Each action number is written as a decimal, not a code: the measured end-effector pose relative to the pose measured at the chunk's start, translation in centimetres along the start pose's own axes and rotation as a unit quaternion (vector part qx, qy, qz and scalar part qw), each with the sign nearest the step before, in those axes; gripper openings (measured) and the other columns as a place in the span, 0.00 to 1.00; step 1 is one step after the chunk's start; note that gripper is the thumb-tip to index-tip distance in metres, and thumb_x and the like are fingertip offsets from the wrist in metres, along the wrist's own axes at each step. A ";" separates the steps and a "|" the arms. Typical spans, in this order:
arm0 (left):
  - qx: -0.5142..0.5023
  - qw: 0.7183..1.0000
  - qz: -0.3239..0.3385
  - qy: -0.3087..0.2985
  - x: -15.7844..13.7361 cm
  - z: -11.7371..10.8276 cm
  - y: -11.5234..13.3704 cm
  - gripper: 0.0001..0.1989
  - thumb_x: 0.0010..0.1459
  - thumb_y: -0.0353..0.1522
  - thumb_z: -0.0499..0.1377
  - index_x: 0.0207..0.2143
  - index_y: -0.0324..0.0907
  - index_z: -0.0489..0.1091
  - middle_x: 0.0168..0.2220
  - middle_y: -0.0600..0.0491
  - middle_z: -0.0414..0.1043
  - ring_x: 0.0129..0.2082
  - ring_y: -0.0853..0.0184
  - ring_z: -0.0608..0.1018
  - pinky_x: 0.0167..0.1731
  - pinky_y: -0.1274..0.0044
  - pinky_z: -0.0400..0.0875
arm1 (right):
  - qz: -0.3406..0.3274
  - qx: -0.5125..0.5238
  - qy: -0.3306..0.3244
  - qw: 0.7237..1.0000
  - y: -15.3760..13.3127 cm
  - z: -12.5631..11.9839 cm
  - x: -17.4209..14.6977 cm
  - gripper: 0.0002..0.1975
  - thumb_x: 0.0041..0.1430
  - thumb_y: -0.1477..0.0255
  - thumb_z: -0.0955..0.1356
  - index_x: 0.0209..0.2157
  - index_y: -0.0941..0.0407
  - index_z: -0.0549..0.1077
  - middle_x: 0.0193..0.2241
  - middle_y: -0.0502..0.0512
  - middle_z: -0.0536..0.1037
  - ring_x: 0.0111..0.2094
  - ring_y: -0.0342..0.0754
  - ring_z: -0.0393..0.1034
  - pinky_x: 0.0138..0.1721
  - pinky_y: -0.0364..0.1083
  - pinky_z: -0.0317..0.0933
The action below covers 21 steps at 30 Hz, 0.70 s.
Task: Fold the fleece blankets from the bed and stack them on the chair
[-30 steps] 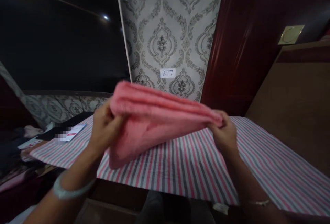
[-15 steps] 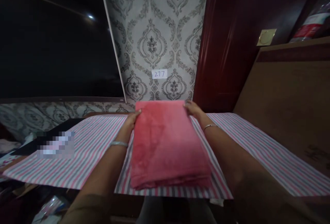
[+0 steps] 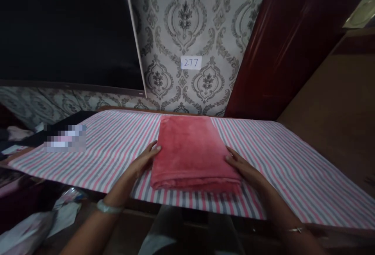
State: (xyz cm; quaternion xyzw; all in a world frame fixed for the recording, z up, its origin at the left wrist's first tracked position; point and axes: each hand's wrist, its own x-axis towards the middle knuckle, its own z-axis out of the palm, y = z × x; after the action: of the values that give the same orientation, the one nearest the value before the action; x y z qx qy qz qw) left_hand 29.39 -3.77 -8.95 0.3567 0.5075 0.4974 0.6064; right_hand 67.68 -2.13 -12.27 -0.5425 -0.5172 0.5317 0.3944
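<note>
A folded coral-pink plush blanket (image 3: 187, 149) lies flat on a striped cloth (image 3: 117, 145), its layered fold edge facing me. Along its left side rests my left hand (image 3: 146, 156), fingers stretched out and the thumb tip touching the blanket's edge. My right hand (image 3: 241, 165) is at the opposite side, fingers extended and apart, the thumb against the edge of the fabric. Neither hand is closed round the blanket. My left wrist wears a pale bangle (image 3: 109, 208), and a thin bracelet (image 3: 295, 229) is on the right one.
Behind the table, a paper label (image 3: 191, 62) reading 277 sticks to the patterned wall. A large dark screen (image 3: 67, 32) stands at the left, a cardboard box (image 3: 331, 90) at the right. Bags and papers (image 3: 63, 216) lie low at the left.
Both hands have come back from the blanket's far corners to the middle of its sides and loosened. The blanket's far end now lies flat. The view has tilted downward.
</note>
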 end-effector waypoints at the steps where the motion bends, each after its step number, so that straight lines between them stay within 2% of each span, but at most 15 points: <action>1: 0.005 1.000 0.002 -0.014 -1.2 0.3 -0.6 0.47 0.47 0.45 0.72 0.65 0.45 0.56 0.58 0.41 0.71 0.53 0.54 0.78 0.52 0.66 0.73 | -0.011 -0.006 0.005 1.000 0.2 0.3 -0.4 0.52 0.47 0.46 0.74 0.68 0.53 0.56 0.68 0.60 0.57 0.67 0.58 0.53 0.68 0.55 0.47; 2: 0.017 1.000 0.010 -0.019 -2.2 0.7 -1.0 0.49 0.47 0.45 0.71 0.67 0.47 0.54 0.62 0.41 0.67 0.58 0.53 0.74 0.56 0.67 0.70 | -0.022 -0.008 0.009 1.000 0.3 0.6 -0.6 0.54 0.46 0.47 0.75 0.69 0.53 0.55 0.68 0.60 0.56 0.68 0.58 0.52 0.68 0.55 0.46; 4: 0.052 0.997 0.049 -0.006 -3.7 1.6 -1.3 0.52 0.46 0.45 0.72 0.69 0.47 0.51 0.68 0.43 0.58 0.65 0.52 0.66 0.61 0.68 0.65 | -0.033 0.006 0.011 0.999 0.1 1.1 -0.9 0.56 0.46 0.47 0.75 0.70 0.53 0.53 0.68 0.60 0.57 0.67 0.58 0.54 0.67 0.55 0.50; 6: 0.088 0.991 0.099 0.016 -4.4 2.4 -1.1 0.54 0.46 0.44 0.71 0.70 0.46 0.48 0.71 0.44 0.50 0.68 0.52 0.60 0.63 0.69 0.62 | -0.049 0.021 0.017 0.998 -0.6 1.4 -1.0 0.54 0.47 0.48 0.75 0.69 0.52 0.53 0.68 0.59 0.58 0.65 0.57 0.57 0.65 0.53 0.56; 8: 0.113 0.983 0.137 0.035 -4.8 2.6 -0.9 0.53 0.47 0.43 0.70 0.70 0.47 0.47 0.72 0.46 0.47 0.70 0.53 0.56 0.64 0.70 0.62 | -0.076 0.016 0.039 0.996 -1.1 1.4 -1.2 0.50 0.48 0.49 0.74 0.68 0.49 0.55 0.68 0.56 0.57 0.66 0.56 0.56 0.64 0.52 0.58; 10: 0.121 0.982 0.142 0.040 -5.0 2.2 -1.2 0.51 0.48 0.42 0.69 0.70 0.48 0.48 0.72 0.47 0.49 0.69 0.53 0.57 0.62 0.69 0.64 | -0.088 0.007 0.047 0.995 -1.0 1.1 -1.7 0.49 0.48 0.50 0.75 0.68 0.48 0.56 0.68 0.56 0.57 0.66 0.56 0.56 0.64 0.53 0.58; 14: 0.119 0.990 0.077 0.020 -5.5 0.1 -3.4 0.51 0.50 0.43 0.67 0.71 0.47 0.46 0.65 0.40 0.62 0.62 0.53 0.70 0.55 0.67 0.73 | -0.038 -0.029 0.006 0.999 1.5 -0.3 -2.6 0.51 0.48 0.49 0.72 0.68 0.55 0.55 0.60 0.66 0.68 0.60 0.61 0.66 0.58 0.58 0.65; 16: 0.178 0.979 0.092 0.044 -5.8 -0.6 -3.9 0.49 0.52 0.45 0.65 0.70 0.45 0.47 0.63 0.38 0.65 0.57 0.52 0.74 0.51 0.64 0.74 | -0.061 -0.102 0.045 0.992 2.2 -0.7 -2.5 0.49 0.50 0.47 0.70 0.67 0.58 0.58 0.56 0.69 0.72 0.56 0.63 0.69 0.55 0.61 0.67; 17: 0.229 0.961 0.132 0.075 -6.0 -0.6 -3.7 0.47 0.53 0.45 0.65 0.70 0.45 0.49 0.63 0.37 0.64 0.57 0.51 0.74 0.51 0.62 0.74 | -0.104 -0.149 0.081 0.980 1.9 -0.6 -2.4 0.46 0.52 0.47 0.69 0.66 0.58 0.60 0.55 0.69 0.73 0.56 0.65 0.69 0.55 0.63 0.66; 18: 0.289 0.932 0.190 0.109 -6.2 -0.4 -3.2 0.44 0.53 0.44 0.65 0.68 0.44 0.53 0.63 0.37 0.63 0.58 0.49 0.73 0.53 0.59 0.72 | -0.164 -0.195 0.113 0.960 1.3 -0.1 -2.2 0.43 0.54 0.48 0.67 0.65 0.57 0.62 0.55 0.69 0.72 0.57 0.65 0.67 0.57 0.64 0.64; 19: 0.349 0.890 0.258 0.137 -6.6 0.1 -2.6 0.40 0.54 0.43 0.64 0.66 0.44 0.57 0.64 0.38 0.63 0.59 0.48 0.71 0.55 0.57 0.70 | -0.232 -0.236 0.130 0.935 0.3 0.8 -2.0 0.39 0.57 0.49 0.66 0.64 0.56 0.64 0.57 0.68 0.71 0.59 0.65 0.65 0.59 0.65 0.61; 21: 0.449 0.794 0.385 0.142 -7.5 1.7 -1.5 0.29 0.58 0.38 0.61 0.62 0.45 0.64 0.61 0.41 0.66 0.61 0.51 0.69 0.59 0.56 0.66 | -0.355 -0.298 0.097 0.881 -2.4 3.6 -1.5 0.29 0.65 0.56 0.62 0.63 0.53 0.66 0.61 0.62 0.68 0.63 0.60 0.60 0.64 0.64 0.54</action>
State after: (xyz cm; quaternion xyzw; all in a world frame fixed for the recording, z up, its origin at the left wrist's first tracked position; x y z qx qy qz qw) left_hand 31.53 -11.24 -8.05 0.6805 0.5747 0.4509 0.0577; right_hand 63.96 -3.72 -10.14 -0.4630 -0.7683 0.1214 0.4249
